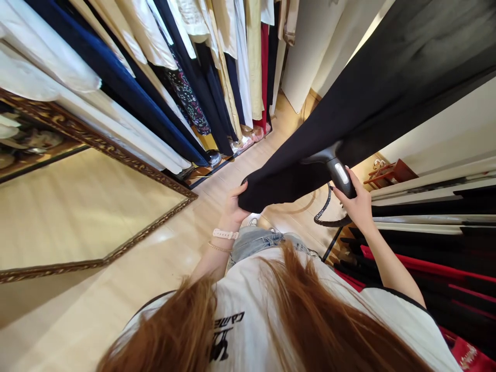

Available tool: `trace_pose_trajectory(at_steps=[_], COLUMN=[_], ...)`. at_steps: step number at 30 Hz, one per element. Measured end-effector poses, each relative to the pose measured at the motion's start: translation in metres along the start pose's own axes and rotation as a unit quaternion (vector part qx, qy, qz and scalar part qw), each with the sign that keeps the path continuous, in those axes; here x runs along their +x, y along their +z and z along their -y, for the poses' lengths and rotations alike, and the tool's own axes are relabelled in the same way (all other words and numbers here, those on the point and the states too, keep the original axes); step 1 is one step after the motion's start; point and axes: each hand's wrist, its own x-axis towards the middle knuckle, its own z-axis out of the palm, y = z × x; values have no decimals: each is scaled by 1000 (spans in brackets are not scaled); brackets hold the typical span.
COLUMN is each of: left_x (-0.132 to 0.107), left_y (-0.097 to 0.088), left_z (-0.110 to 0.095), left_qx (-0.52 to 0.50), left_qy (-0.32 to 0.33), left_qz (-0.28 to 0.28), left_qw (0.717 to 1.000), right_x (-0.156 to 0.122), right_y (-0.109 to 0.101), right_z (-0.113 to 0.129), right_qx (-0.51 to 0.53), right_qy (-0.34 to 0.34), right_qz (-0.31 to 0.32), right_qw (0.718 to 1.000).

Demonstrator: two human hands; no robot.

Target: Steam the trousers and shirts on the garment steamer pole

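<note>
The left hand (234, 206) is clamped on the hem of a long black garment (349, 103). The right hand (358, 206) grips a handheld garment steamer (341, 175) against the fabric.

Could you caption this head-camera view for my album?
Left hand holds a black garment's hem while the right hand presses a handheld garment steamer against it, among hanging clothes.

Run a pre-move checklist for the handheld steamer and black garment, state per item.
1. Left hand grip on the black garment: ok, fabric gathered in the fist.
2. Right hand on the handheld steamer: ok, fingers wrapped round its body.
3. Steamer contact: ok, it presses against the garment.
4. Cord free: cannot tell, it loops below the steamer, far end out of view.
5. Steam output: cannot tell, none visible.
6. Long hair clear of the steamer: ok, it hangs well below.
</note>
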Motion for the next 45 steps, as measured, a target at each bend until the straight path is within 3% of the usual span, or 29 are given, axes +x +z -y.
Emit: trace_pose_trajectory(at_steps=[6,9,16,20,23,26,32,34,41,45], left_x=[11,17,16,11,9,10,16,17,15,17], left_y=[21,27,34,30,29,29,25,22,20,23], left_z=[4,15,36,37,37,38,40,41,48,49], left_qx=[1,21,122,168,168,162,168,165,159,211], left_qy=[72,128,234,281,296,298,295,287,253,270], left_qz=[-15,-57,-120,-143,-149,-156,-171,-172,-176,-194], left_qw=[997,990,957,934,928,928,925,928,938,920], right_x=[-5,-8,-30,-8,14,15,-14,-12,26,27], right_y=[-14,-9,25,29,26,26,38,42,33,30], right_z=[-6,-1,13,-1,-14,-17,2,1,-24,-24], right_qx=[-26,-30,-16,-58,-103,-126,-78,-70,-124,-145], right_qy=[-8,-13,-60,-56,-40,-35,-65,-61,0,-7], right_qz=[-42,-42,107,91,32,15,131,142,59,35], right_qw=[999,999,992,993,993,991,986,985,990,989])
